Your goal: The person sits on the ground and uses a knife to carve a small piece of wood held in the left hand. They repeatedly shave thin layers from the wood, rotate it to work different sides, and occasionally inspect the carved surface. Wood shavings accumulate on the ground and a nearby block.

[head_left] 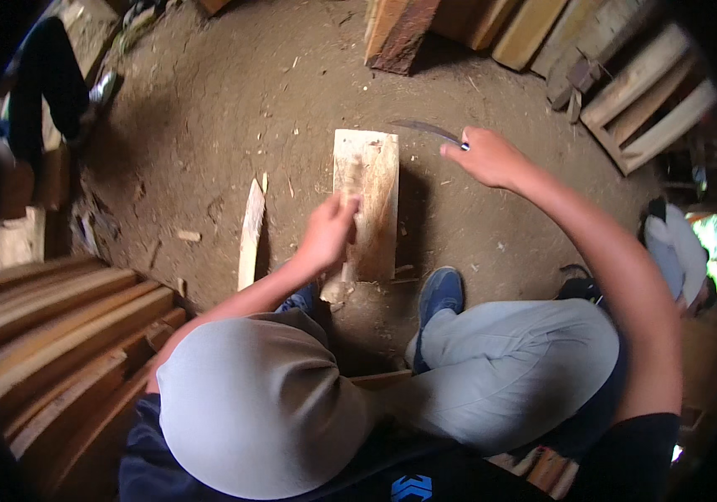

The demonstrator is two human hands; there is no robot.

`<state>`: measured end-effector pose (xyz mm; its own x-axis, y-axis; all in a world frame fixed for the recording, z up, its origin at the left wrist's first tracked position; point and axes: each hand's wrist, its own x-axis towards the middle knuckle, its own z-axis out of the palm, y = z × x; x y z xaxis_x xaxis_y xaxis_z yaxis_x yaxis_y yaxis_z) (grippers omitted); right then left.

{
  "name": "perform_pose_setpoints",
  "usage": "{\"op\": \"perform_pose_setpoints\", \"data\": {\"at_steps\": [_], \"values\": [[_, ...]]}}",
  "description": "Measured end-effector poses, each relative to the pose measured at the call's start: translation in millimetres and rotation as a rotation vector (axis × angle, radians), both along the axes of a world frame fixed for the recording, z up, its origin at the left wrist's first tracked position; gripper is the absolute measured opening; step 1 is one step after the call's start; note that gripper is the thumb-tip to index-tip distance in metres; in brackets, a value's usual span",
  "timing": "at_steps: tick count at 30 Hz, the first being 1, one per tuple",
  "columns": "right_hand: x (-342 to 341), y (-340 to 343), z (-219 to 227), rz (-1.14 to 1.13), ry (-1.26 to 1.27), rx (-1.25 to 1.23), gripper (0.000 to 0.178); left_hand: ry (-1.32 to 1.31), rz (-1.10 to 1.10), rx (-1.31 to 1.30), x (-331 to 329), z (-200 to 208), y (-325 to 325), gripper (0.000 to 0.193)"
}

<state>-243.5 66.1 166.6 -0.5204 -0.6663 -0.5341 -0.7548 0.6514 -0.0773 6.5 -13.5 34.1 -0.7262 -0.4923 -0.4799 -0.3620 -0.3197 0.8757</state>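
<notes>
My right hand [492, 157] is closed round the handle of a curved knife [429, 128]. Its thin dark blade points left, just past the far right corner of a pale wooden block [379, 217]. The block lies lengthwise on the ground between my feet. Over the block's left side, my left hand [329, 233] is closed in a loose fist; blur hides what it grips. A rough-ended bit of wood [339, 289] shows below that hand, by the block's near end. Left of the block lies a pointed wooden strip [251, 230].
Stacked boards [66, 326] fill the near left. Timber beams [400, 33] and a wooden frame [651, 100] stand along the far right. Another person's dark-clothed leg [61, 75] is at the far left. Wood chips [189, 236] are scattered over the dirt floor [233, 109].
</notes>
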Motion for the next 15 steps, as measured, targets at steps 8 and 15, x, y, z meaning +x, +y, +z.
{"op": "perform_pose_setpoints", "data": {"at_steps": [8, 15], "values": [[40.8, 15.5, -30.9, -0.057, -0.503, -0.066, 0.020, -0.025, 0.250, -0.259, 35.5, 66.9, -85.8, 0.034], [4.8, -0.6, -71.2, -0.108, -0.673, -0.007, 0.020, -0.044, 0.044, -0.603, -31.0, 173.3, -129.5, 0.032]]}}
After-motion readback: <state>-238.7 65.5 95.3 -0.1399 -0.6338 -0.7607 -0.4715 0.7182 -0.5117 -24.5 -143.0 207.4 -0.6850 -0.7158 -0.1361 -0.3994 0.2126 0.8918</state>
